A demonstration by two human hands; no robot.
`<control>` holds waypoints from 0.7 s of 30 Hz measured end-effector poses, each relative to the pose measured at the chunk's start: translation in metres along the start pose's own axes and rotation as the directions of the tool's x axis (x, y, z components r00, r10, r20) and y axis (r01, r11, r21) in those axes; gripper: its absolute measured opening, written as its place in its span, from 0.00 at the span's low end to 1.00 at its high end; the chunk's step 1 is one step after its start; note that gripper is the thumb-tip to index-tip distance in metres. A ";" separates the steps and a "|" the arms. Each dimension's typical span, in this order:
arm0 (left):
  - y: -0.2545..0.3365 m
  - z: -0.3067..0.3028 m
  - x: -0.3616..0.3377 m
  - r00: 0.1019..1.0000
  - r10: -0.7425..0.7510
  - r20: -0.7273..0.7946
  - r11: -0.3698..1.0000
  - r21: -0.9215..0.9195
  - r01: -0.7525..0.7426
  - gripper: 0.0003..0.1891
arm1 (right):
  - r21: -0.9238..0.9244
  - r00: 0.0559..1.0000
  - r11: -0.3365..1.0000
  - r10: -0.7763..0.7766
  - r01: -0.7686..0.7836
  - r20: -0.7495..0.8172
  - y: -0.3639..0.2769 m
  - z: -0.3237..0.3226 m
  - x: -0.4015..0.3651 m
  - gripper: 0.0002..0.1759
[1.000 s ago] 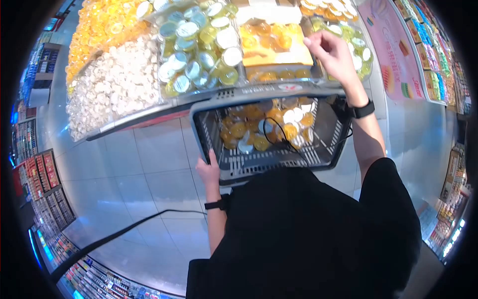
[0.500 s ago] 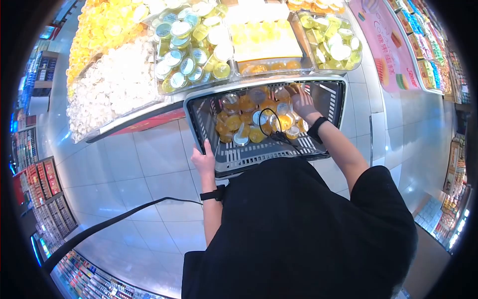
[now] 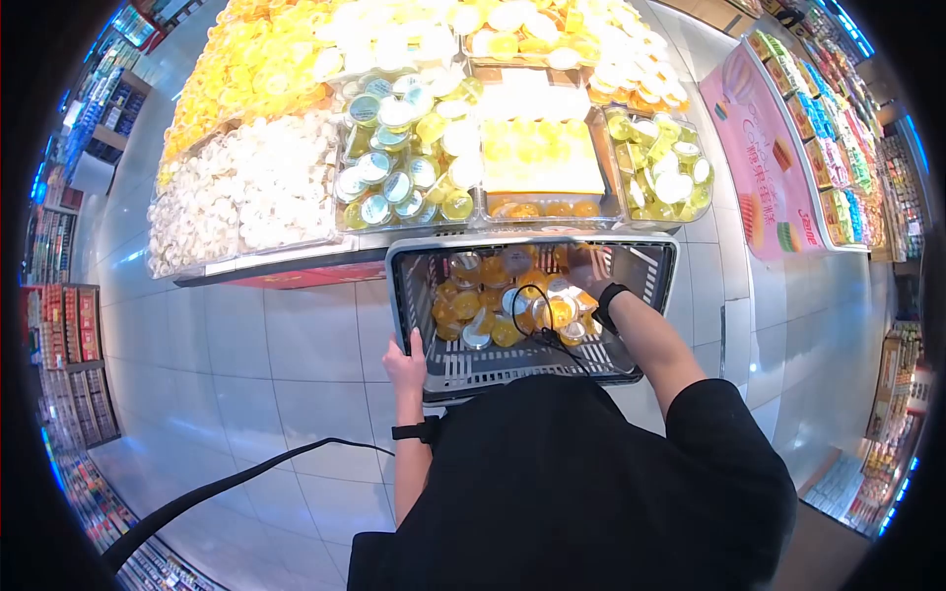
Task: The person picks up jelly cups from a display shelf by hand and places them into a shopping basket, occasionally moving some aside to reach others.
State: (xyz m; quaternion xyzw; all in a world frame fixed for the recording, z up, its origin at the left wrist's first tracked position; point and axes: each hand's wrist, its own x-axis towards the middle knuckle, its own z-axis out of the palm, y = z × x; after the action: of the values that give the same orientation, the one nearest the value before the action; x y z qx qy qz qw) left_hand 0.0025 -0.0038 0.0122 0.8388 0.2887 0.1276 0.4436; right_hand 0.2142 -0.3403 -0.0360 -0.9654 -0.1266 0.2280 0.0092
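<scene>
A grey shopping basket sits in front of my body, against the edge of a display counter. Several orange jelly cups, some with white lids, lie in it. My left hand is closed on the basket's left rim, thumb pointing up. Inside the basket at the right, my right hand reaches down among the cups. Its fingers are blurred and partly hidden, so whether it holds a cup cannot be seen. A thin black cable hangs in front of the basket.
Clear bins on the counter hold green jelly cups, white-wrapped pieces and yellow cups. Another bin of green cups stands at the right. Beyond is a pink display stand. A black strap crosses the lower left.
The view has tilted up, so basket and counter appear lower. My right hand has shifted slightly within the basket. My left hand keeps its hold on the rim.
</scene>
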 end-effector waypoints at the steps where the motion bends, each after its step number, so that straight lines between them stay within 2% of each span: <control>1: 0.002 -0.001 0.000 1.000 -0.012 0.008 1.000 -0.008 0.012 0.22 | 0.001 1.000 1.000 0.005 -0.005 0.001 0.005 0.004 -0.002 0.22; 3: 0.000 0.000 0.000 0.999 -0.027 0.022 1.000 -0.011 0.027 0.22 | 0.131 0.983 0.990 -0.019 0.044 -0.184 0.010 0.008 -0.013 0.28; 4: -0.003 0.001 0.000 1.000 0.009 -0.001 1.000 0.006 -0.009 0.21 | 0.109 0.989 0.994 0.034 -0.018 -0.144 0.011 0.009 -0.013 0.34; 5: -0.005 0.002 0.000 0.999 0.043 -0.024 0.999 0.025 -0.043 0.20 | -0.113 0.929 0.992 -0.092 0.055 -0.358 0.016 0.026 -0.020 0.32; 7: -0.005 0.003 0.002 0.999 0.040 -0.015 0.999 0.035 -0.040 0.20 | -0.101 0.995 0.994 0.036 -0.046 -0.097 -0.010 -0.031 -0.048 0.31; 8: -0.007 0.002 0.000 0.999 0.048 -0.010 0.998 0.043 -0.048 0.20 | -0.100 0.996 0.994 0.041 -0.049 -0.080 -0.019 -0.053 -0.066 0.31; 10: -0.019 0.004 -0.001 1.000 0.025 -0.002 0.999 0.045 -0.025 0.20 | 0.213 0.999 0.977 0.009 0.001 -0.044 -0.029 -0.094 -0.097 0.32; 11: -0.022 0.007 0.001 1.000 0.010 -0.008 0.999 0.041 -0.009 0.20 | 0.216 0.999 0.976 0.017 -0.007 -0.042 -0.032 -0.117 -0.109 0.32; 12: -0.016 0.006 0.002 1.000 0.014 0.000 0.999 0.042 -0.014 0.20 | 0.375 0.999 0.927 -0.009 -0.004 0.034 -0.033 -0.137 -0.120 0.28; 13: -0.007 0.004 0.002 1.000 -0.017 0.012 1.000 0.009 0.017 0.20 | 0.525 0.993 0.851 -0.047 -0.015 0.104 -0.033 -0.146 -0.126 0.23; 14: -0.002 0.002 0.001 0.998 -0.049 0.028 0.999 -0.021 0.049 0.20 | 0.863 0.991 0.505 -0.101 -0.026 0.090 -0.024 -0.137 -0.129 0.20; 15: -0.008 0.004 0.002 0.998 -0.048 0.043 0.999 -0.014 0.049 0.20 | 0.942 0.974 0.335 -0.220 0.030 0.047 -0.018 -0.150 -0.127 0.28; 16: -0.017 0.006 0.004 0.999 -0.021 0.025 0.999 0.027 0.021 0.20 | 0.989 0.964 0.111 -0.257 0.101 -0.070 -0.014 -0.162 -0.134 0.33; 17: -0.024 0.006 0.001 1.000 0.005 0.009 0.998 0.068 -0.005 0.19 | 0.992 0.966 0.082 -0.248 0.095 -0.072 -0.012 -0.176 -0.131 0.37; 19: -0.015 0.005 0.000 1.000 0.000 0.018 0.999 0.037 0.000 0.19 | 0.997 0.976 -0.038 -0.205 0.073 -0.079 0.004 -0.192 -0.123 0.37; 21: -0.011 0.007 0.003 1.000 -0.004 0.006 1.000 -0.007 0.004 0.18 | 0.996 0.975 -0.053 -0.210 0.068 -0.078 0.011 -0.213 -0.107 0.32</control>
State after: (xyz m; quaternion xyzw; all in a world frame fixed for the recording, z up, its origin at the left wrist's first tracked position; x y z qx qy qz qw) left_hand 0.0043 -0.0022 -0.0012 0.8370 0.2887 0.1251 0.4477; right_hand 0.2186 -0.3693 0.2009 -0.6320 -0.0215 0.2942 0.7166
